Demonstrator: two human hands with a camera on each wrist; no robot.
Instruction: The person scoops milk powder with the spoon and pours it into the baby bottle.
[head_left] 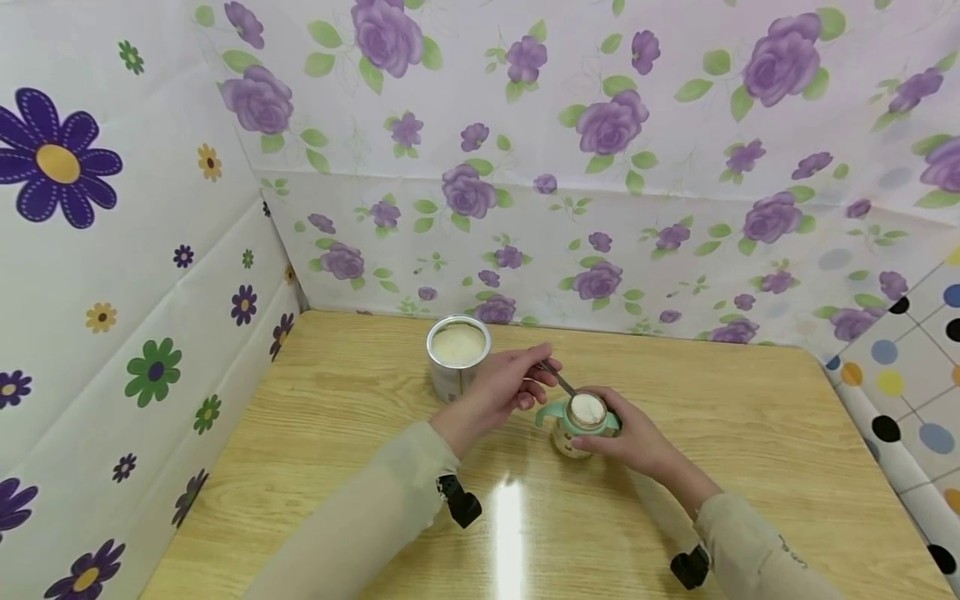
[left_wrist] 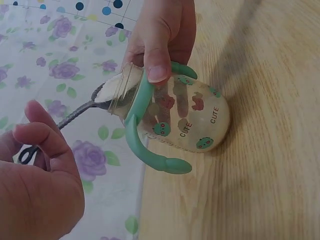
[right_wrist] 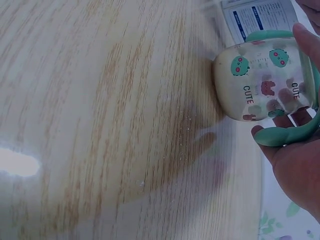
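Observation:
A clear baby bottle with mint-green handles and "CUTE" prints stands on the table, its lid off. My right hand grips it round the neck, the thumb pressed on the green collar. Between the fingers of my left hand is the dark handle of a spoon. White powder heaps on the spoon's bowl, which lies at the bottle's mouth. Left of the bottle, behind my left hand, an open tin holds pale powder.
The wooden table meets a flowered cloth wall at the back and another cloth wall at the left. Small white specks lie on the tabletop near the bottle.

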